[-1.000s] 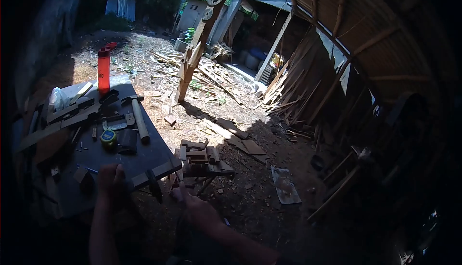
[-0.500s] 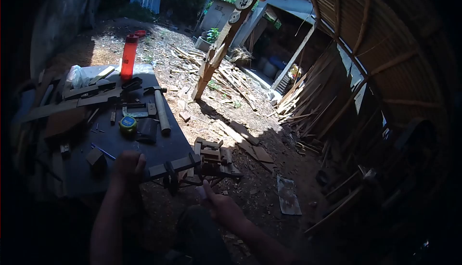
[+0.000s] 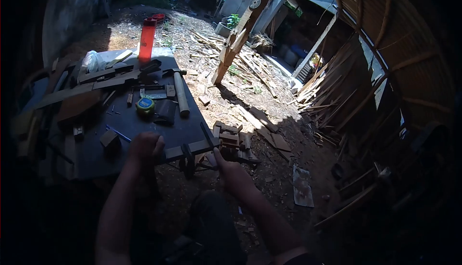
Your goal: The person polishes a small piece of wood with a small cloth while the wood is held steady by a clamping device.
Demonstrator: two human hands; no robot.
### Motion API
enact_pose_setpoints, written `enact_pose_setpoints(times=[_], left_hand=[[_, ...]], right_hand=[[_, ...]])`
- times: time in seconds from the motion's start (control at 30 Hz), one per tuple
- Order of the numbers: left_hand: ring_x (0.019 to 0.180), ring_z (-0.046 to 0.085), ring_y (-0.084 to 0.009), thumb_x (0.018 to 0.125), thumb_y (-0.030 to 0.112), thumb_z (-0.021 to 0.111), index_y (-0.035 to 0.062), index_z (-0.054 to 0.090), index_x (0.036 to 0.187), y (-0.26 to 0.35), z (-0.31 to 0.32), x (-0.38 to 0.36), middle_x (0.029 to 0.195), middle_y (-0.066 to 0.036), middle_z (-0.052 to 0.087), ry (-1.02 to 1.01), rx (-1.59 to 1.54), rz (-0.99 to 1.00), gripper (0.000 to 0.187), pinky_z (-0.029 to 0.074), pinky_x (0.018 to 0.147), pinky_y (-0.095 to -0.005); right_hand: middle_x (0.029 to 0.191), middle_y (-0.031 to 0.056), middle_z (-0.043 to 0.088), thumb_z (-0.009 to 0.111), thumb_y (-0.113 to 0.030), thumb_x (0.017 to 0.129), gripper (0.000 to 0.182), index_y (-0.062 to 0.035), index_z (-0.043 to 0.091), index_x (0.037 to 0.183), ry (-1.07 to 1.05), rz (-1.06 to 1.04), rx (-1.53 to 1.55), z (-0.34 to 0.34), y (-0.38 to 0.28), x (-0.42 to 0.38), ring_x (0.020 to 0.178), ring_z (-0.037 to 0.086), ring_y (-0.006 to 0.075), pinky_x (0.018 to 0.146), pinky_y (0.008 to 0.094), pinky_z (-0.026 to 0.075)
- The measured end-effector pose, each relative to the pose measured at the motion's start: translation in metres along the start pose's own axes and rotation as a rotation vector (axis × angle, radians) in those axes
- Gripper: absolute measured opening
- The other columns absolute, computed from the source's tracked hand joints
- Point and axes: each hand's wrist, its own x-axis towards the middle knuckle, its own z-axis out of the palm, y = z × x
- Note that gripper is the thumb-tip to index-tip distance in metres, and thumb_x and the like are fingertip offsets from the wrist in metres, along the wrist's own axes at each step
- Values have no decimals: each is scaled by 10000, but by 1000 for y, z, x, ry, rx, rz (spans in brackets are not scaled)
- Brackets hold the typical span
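A wooden strip (image 3: 174, 153) lies along the near edge of the dark work table, with a black clamp (image 3: 188, 161) and a second dark bar (image 3: 208, 135) across it. My left hand (image 3: 146, 148) is closed in a fist at the strip's left end. At the other end is my right hand (image 3: 236, 177), thumb extended against the strip's tip, fingers curled around a small pale piece (image 3: 211, 159) whose kind I cannot make out. A wood block (image 3: 110, 140) and a blue pen (image 3: 118, 133) lie left of my left hand.
The table (image 3: 185, 131) also holds a tape measure (image 3: 145, 106), a hammer (image 3: 181, 94), a red bottle (image 3: 147, 41) and several wood pieces. Wooden parts (image 3: 230, 140) stand beyond its right corner. A leaning post (image 3: 239, 38) and scrap boards (image 3: 275, 140) are farther out.
The view has shifted, so the table sits higher and farther right. My right hand has come up to the strip's right end; my left fist stays at the left end.
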Motion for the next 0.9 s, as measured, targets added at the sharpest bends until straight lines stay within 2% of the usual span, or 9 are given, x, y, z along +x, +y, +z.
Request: enact_pose_setpoints(times=[0.07,0.13,0.23,0.33,0.47,0.57,0.67,0.77,0.9], left_hand=[[757,633,-447,938,292,536,1,608,737,5,-3,-2,762,-234,623,-30,21,12,361,498,689,-531],[749,636,-444,937,286,536,6,609,735,6,-4,-5,762,-226,626,-36,24,41,353,501,684,-530],[738,644,-434,937,279,536,14,611,729,7,-9,-8,760,-213,634,-37,42,48,345,509,676,-521],[725,657,-416,936,284,539,21,620,723,4,-4,-3,756,-204,644,18,37,29,348,524,669,-504],[725,657,-419,945,284,537,11,628,734,10,-4,-5,757,-206,644,-40,12,12,356,518,670,-507],[725,648,-421,945,285,531,5,617,728,13,-13,-5,740,-210,633,-48,0,12,364,507,670,-512],[732,646,-418,941,280,527,3,606,719,8,-9,-5,720,-214,622,-8,6,20,364,508,678,-507],[738,643,-424,942,283,520,-2,591,704,7,-11,0,711,-216,617,39,-27,10,378,505,685,-510],[732,621,-442,960,296,520,-15,585,718,6,-7,1,726,-225,608,-12,-48,22,399,472,674,-524]], right_hand=[[826,294,663,532,-19,904,659,-52,342,1535,41,-24,47,7,8,46,810,684,461,700,553,513],[857,300,671,550,16,841,710,-4,336,1518,28,-7,9,6,3,49,820,688,458,706,542,543],[773,261,652,561,-11,898,717,-60,297,1563,167,21,17,28,-2,-7,763,688,448,668,552,509],[763,259,643,560,-15,904,736,-77,275,1579,72,84,-38,23,-16,-45,745,682,448,657,564,493],[840,238,650,579,7,831,837,-72,243,1594,83,-1,-61,26,8,27,823,693,414,733,510,550],[865,239,663,583,13,836,812,-75,279,1584,96,39,-40,26,3,26,844,698,409,740,502,550],[904,247,675,568,33,844,755,-51,329,1556,222,13,60,42,-1,-36,852,695,409,729,510,541],[941,258,680,552,46,847,744,-38,330,1552,86,129,16,31,-10,-46,866,692,412,730,521,535],[758,238,630,574,-35,951,679,-113,326,1578,252,-56,2,35,12,17,702,660,415,637,521,488]])
